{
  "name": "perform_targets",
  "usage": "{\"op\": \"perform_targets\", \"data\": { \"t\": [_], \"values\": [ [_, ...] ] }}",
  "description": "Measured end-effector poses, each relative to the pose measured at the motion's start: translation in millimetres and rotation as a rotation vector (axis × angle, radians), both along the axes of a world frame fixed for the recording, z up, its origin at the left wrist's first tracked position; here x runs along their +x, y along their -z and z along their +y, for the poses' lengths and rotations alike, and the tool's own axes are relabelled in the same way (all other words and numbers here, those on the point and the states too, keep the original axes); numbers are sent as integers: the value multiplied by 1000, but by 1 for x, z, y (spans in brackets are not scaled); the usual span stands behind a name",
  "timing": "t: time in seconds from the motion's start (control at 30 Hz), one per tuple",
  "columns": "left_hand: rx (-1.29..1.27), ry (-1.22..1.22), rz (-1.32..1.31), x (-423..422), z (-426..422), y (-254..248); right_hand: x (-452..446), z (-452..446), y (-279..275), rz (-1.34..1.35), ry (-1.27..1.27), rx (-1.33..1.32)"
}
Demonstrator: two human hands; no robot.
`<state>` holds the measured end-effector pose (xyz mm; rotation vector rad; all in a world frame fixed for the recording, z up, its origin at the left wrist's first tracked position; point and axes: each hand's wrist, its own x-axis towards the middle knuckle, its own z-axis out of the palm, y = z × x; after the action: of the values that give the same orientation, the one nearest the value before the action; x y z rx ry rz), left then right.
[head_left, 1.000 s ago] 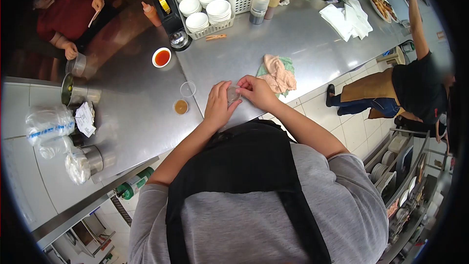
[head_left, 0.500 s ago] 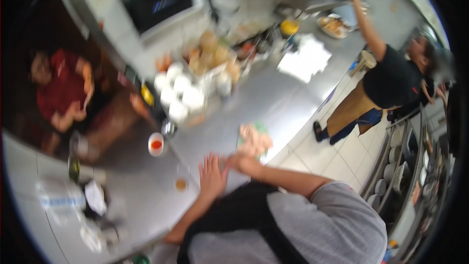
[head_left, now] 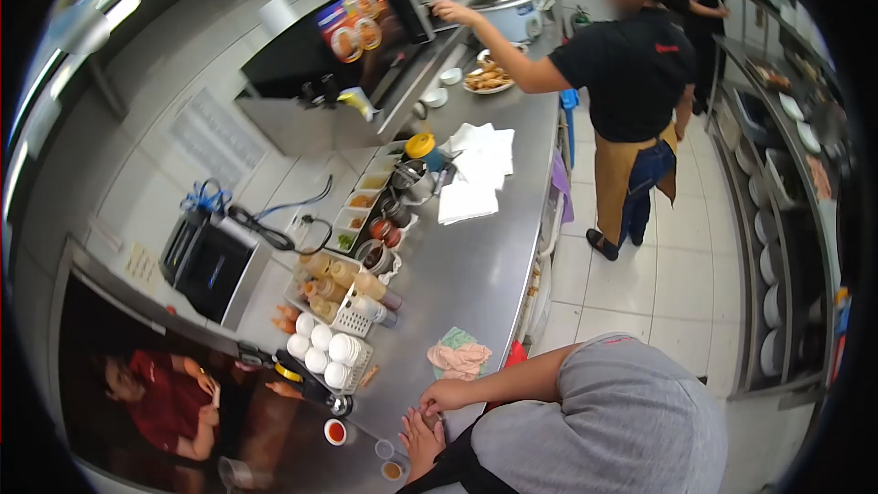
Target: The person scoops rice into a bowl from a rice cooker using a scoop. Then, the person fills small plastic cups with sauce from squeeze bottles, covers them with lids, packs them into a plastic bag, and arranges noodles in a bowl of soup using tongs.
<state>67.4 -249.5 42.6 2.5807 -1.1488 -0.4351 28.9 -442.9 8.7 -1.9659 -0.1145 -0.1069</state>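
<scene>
My left hand (head_left: 422,440) lies at the edge of the steel counter with its fingers stretched out. Against it is my right hand (head_left: 445,397), its fingers bent together near the left fingertips. A small thing may be between them, but I cannot make it out. Beside my left hand stand a clear small cup (head_left: 384,449) and a small cup of brown sauce (head_left: 391,470). A white bowl of red sauce (head_left: 336,432) is further left. Above my right hand lies a crumpled pink and green cloth (head_left: 460,356).
White cups (head_left: 340,361) stand in a basket, near squeeze bottles (head_left: 327,285). White paper sheets (head_left: 478,165) lie further along the steel counter (head_left: 457,265). A co-worker (head_left: 631,82) reaches to the microwave (head_left: 343,37). Another person (head_left: 174,402) is beyond the opening at left.
My view has swung up and along the counter, so the hands appear lower. Both hands stay close together. The co-worker's arm is still stretched out.
</scene>
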Motion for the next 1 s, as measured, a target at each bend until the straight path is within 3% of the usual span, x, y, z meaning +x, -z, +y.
{"op": "perform_targets", "data": {
  "t": [0.1, 0.17, 0.2, 0.27, 0.4, 0.53, 0.63, 0.73, 0.8, 0.9, 1.0],
  "values": [
    [115, 11, -13, 6, 1, -3, 5, 4, 4, 17, 32, -42],
    [199, 50, -159, 7, 0, -6, 5, 3, 9, -37, 60, -135],
    [210, 60, -168, 6, 0, -3, 1, 1, 6, -44, 71, -124],
    [-70, 81, -268, 1, 5, 5, -9, 0, 3, -155, 148, 47],
    [79, 304, -275, 2, -5, 13, -19, -12, 8, -233, 175, 173],
    [149, 341, -354, 3, -15, 3, -23, -10, -2, -205, 144, 100],
    [119, 303, -371, 4, -6, 18, -28, -5, -12, -217, 143, 95],
    [-137, 259, -479, -1, -2, 34, -24, -21, -26, -250, 318, 283],
    [-198, 195, -440, -7, -1, 33, -21, -62, -56, -401, 473, 379],
    [-238, 115, -436, -10, -9, 29, -26, -181, -117, -550, 734, 297],
    [-413, 63, -637, -8, -13, 40, -29, -324, -202, -776, 983, 238]
  ]
}}
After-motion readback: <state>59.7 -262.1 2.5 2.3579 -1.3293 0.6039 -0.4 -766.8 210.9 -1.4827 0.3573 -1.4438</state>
